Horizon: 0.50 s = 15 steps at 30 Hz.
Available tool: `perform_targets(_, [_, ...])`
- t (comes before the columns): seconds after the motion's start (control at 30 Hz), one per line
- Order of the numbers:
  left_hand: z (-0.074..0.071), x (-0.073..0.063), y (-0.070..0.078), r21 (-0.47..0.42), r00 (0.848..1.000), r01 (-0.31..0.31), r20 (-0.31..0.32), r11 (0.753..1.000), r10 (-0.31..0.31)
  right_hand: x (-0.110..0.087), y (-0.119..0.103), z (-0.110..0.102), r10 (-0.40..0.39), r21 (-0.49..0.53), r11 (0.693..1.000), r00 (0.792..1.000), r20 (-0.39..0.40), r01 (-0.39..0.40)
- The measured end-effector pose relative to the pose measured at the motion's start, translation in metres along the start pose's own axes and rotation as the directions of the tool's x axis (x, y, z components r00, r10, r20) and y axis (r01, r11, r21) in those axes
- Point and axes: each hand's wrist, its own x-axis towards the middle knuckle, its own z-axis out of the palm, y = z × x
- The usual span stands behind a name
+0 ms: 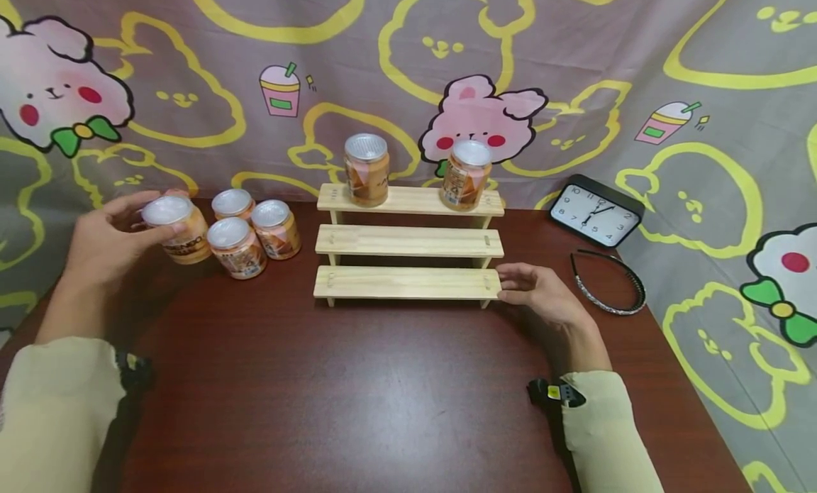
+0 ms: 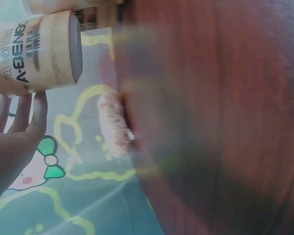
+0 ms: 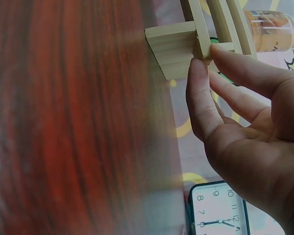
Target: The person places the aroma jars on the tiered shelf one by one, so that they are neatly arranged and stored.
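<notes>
My left hand (image 1: pixel 105 241) grips an orange can (image 1: pixel 185 234) with a silver lid, thumb across its near side. In the left wrist view, fingers lie along one side of that can (image 2: pixel 39 54), which bears dark lettering. Right beside it stand three similar cans (image 1: pixel 237 246) in a tight group. My right hand (image 1: pixel 542 294) pinches the right end of the lowest board of a three-step wooden rack (image 1: pixel 408 284). The right wrist view has thumb and finger on either face of the board's end. Two cans, one left (image 1: pixel 367 170) and one right (image 1: pixel 469 177), stand on the top step.
A black-framed clock (image 1: pixel 596 209) leans at the back right, with a sparkly headband (image 1: pixel 613 287) on the brown table (image 1: pixel 357 394) before it. Patterned cloth (image 1: pixel 396 67) hangs behind the table. Near the left hand, a pinkish bumpy thing (image 2: pixel 114 125) lies at the table's back edge.
</notes>
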Motion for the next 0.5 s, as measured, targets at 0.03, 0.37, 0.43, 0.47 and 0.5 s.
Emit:
perform_targets(0.03, [-0.001,0.000,0.002,0.007,1.000,-0.004,-0.004,1.000,0.004,0.000,0.000,0.000,0.001,0.001,1.000,1.000,-0.001,-0.001])
perform_targets(0.37, [-0.006,-0.007,0.028,0.028,0.995,-0.062,-0.083,0.998,0.064,-0.001,-0.002,0.000,0.000,-0.004,1.000,1.000,0.001,0.000])
perform_targets(0.43, [-0.005,-0.009,0.033,0.026,0.994,-0.071,-0.079,0.997,0.073,-0.001,-0.002,0.000,0.002,-0.007,1.000,1.000,0.001,-0.002])
perform_targets(0.47, [-0.005,-0.009,0.036,0.020,0.994,-0.073,-0.076,0.997,0.074,-0.001,-0.002,0.000,0.003,-0.008,1.000,1.000,0.000,-0.003])
perform_targets(0.5, [-0.004,-0.010,0.039,0.011,0.994,-0.080,-0.075,0.997,0.081,-0.001,-0.002,0.000,0.005,-0.010,1.000,1.000,0.000,-0.005])
